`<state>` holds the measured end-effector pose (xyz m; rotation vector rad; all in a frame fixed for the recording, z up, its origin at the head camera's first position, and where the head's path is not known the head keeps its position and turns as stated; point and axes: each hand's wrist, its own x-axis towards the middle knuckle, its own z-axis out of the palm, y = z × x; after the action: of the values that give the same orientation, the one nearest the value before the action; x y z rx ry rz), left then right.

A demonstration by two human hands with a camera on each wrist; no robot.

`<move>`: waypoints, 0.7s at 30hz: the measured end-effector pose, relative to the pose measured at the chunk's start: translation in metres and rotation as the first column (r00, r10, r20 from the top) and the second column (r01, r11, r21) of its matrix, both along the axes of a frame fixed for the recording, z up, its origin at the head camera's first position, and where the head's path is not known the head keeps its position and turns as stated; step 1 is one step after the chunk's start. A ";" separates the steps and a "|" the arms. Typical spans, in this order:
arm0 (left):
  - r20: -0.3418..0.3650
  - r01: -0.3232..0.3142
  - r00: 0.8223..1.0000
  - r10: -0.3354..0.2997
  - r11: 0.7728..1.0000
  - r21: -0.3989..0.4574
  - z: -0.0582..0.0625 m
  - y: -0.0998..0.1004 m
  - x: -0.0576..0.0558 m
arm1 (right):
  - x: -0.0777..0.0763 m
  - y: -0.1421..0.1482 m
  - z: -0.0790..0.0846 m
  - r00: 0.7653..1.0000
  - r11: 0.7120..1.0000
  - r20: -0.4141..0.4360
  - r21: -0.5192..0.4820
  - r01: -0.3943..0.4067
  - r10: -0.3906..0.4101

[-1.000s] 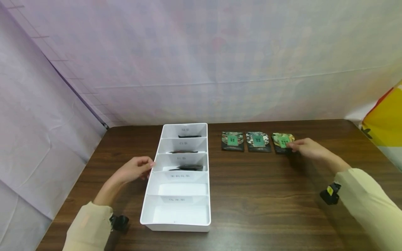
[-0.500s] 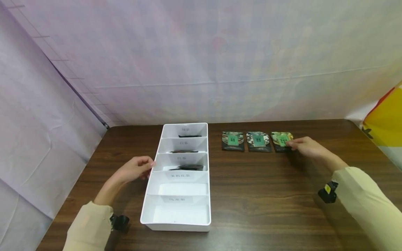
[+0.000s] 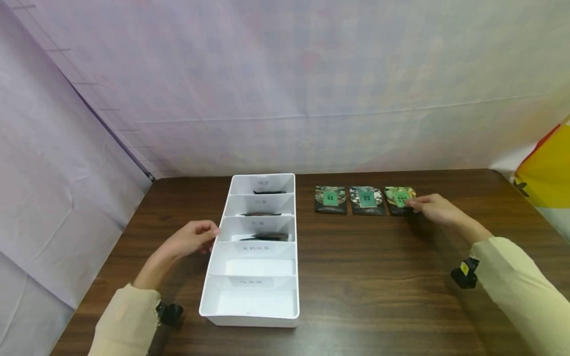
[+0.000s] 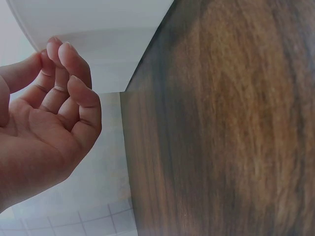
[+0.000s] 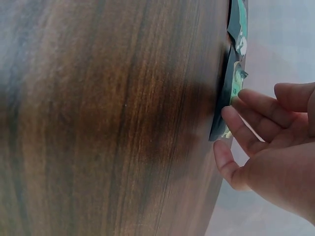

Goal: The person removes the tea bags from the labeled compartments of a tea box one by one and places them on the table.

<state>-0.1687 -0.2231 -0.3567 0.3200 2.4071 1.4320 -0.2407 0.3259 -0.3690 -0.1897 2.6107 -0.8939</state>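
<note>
Tray (image 3: 253, 321): while pinched at one side by L hand (image 3: 191, 240), steadiness is advised.
Far-R pkt (image 3: 398, 199): touched by R hand (image 3: 434, 210), fingers loosely apart; best gripped by edge, uncreased.

Head view: left arm (image 3: 126, 319) extended toward 1 o'clock | left hand (image 3: 189, 241) held at 8 o'clock, left fingers (image 4: 91, 108) curled toward thumb | right arm (image 3: 518, 287) extended toward 10 o'clock | right hand (image 3: 441, 208) held at 3 o'clock, right thumb (image 5: 294, 95) spread from fingers
</note>
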 end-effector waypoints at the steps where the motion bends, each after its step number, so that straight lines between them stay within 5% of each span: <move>1: 0.001 -0.001 1.000 0.001 1.000 -0.001 0.000 0.000 0.000 | 0.000 0.000 0.000 1.000 1.000 0.002 -0.003 0.003 -0.003; 13: 0.010 -0.002 1.000 0.002 1.000 0.000 -0.001 0.000 -0.001 | 0.001 0.001 0.005 1.000 0.999 0.007 -0.037 0.024 -0.023; 21: 0.007 0.002 1.000 -0.002 1.000 -0.006 0.001 0.000 0.000 | 0.003 -0.003 0.014 0.998 1.000 -0.061 -0.010 0.000 0.000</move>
<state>-0.1691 -0.2230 -0.3561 0.3153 2.4045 1.4221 -0.2373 0.3225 -0.3552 -0.2229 2.6622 -0.9149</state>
